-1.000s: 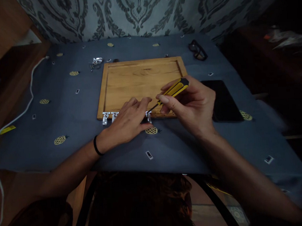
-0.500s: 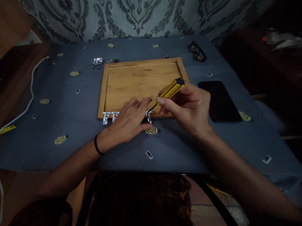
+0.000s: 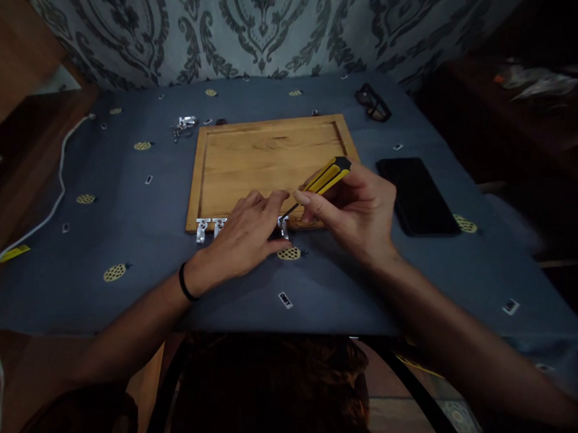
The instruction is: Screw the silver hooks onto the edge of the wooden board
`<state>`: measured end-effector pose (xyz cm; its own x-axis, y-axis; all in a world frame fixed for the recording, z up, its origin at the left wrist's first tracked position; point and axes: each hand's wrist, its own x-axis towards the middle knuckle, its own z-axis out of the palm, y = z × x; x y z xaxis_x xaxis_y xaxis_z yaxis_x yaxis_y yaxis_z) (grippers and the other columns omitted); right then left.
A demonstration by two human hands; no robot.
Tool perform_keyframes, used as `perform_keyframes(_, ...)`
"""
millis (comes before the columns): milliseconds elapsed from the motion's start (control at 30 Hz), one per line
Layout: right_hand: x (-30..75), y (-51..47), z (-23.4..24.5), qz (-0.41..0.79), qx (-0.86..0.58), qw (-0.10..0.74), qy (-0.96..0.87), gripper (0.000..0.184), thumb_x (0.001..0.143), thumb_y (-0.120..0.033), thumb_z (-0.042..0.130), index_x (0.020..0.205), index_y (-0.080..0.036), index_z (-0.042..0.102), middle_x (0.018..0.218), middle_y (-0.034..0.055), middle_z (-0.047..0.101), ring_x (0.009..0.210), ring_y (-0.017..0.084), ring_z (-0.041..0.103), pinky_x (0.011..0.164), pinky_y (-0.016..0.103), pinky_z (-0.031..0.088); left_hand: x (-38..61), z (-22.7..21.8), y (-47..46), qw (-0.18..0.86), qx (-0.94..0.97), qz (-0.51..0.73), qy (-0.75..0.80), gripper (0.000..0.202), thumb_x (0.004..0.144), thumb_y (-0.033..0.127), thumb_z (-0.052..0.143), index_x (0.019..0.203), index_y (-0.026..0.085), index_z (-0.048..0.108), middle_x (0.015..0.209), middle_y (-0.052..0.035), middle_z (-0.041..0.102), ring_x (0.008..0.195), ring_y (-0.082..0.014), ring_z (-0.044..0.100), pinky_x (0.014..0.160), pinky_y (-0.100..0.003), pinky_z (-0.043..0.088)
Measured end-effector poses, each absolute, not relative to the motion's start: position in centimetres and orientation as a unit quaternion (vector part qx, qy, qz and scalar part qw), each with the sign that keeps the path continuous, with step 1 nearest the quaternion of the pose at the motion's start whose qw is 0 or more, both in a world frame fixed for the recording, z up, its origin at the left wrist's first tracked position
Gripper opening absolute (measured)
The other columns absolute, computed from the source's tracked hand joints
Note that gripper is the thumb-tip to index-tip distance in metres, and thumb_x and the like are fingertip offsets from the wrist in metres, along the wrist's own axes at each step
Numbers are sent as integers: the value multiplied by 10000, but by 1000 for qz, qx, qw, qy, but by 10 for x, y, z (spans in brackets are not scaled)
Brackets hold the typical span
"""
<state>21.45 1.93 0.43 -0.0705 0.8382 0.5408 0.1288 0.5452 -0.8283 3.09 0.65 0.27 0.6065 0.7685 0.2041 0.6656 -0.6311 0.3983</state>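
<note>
A wooden board (image 3: 267, 160) with a raised rim lies flat on the blue cloth. Small metal brackets (image 3: 209, 226) sit along its near edge. My right hand (image 3: 360, 213) is closed round a yellow and black screwdriver (image 3: 323, 180), its tip pointing down at a bracket (image 3: 283, 224) on the board's near edge. My left hand (image 3: 244, 234) rests palm down on that edge with its fingers stretched out, pressing beside the same bracket and partly hiding it.
A black phone (image 3: 417, 195) lies right of the board, dark glasses (image 3: 373, 104) behind it. Loose metal parts (image 3: 184, 125) sit at the board's far left corner. A white cable (image 3: 53, 188) runs along the left. Patterned wallpaper stands behind.
My right hand and the screwdriver have shifted slightly left and tilted lower. The left hand stays in place on the bracket.
</note>
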Motion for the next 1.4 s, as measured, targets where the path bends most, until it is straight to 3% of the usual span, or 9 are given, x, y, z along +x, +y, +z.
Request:
perform_keyframes(133,215,17,6,314,-382,567,-659,273,789,-432,849,767,-251,646,735,-47,698,446,95,590,390,244,487,31,3,7,138,886,178,406,621,828,296,838,1282,179,433,1114,-96,653,1056,-298,565,886,-441,503)
perform_keyframes(233,215,15,11,293,-388,610,-626,270,799,-466,837,775,-261,663,751,-25,719,444,105,593,401,263,492,30,3,7,145,886,182,401,656,831,325,836,1319,186,421,1106,-97,661,1065,-303,568,898,-446,507)
perform_keyframes(333,216,12,16,288,-382,645,-596,198,851,-451,797,872,-281,698,781,-17,743,468,109,616,458,273,524,30,3,7,158,882,191,401,669,837,328,831,1347,213,414,1105,-86,672,1073,-297,574,925,-446,508)
perform_keyframes(433,218,11,18,314,-363,625,-616,201,914,-463,727,984,-276,709,849,-8,769,486,106,645,470,265,528,30,3,7,162,879,191,406,674,830,325,837,1350,214,424,1147,-92,675,1078,-293,577,923,-440,509)
perform_keyframes(567,219,13,13,318,-378,592,-637,255,933,-510,687,922,-256,673,815,-18,737,470,96,629,425,245,485,31,4,7,160,879,183,411,701,822,328,846,1359,170,424,1173,-123,673,1099,-303,574,933,-450,508)
perform_keyframes(767,219,15,9,304,-388,578,-650,297,928,-556,669,882,-264,642,819,-16,715,481,102,624,408,240,472,31,2,6,161,876,193,412,691,820,316,847,1358,198,430,1181,-113,675,1089,-303,580,925,-448,507)
perform_keyframes(1167,219,13,10,310,-364,566,-671,247,935,-506,682,877,-270,637,700,-44,643,447,103,612,414,250,488,31,3,7,147,883,175,410,676,824,335,845,1326,182,419,1176,-112,672,1086,-308,564,908,-443,494)
perform_keyframes(1400,220,12,15,331,-377,542,-674,267,885,-515,739,872,-257,674,783,-30,705,464,101,612,435,262,519,31,4,6,149,882,182,408,630,819,328,850,1277,208,434,1119,-88,662,1053,-309,571,874,-436,492)
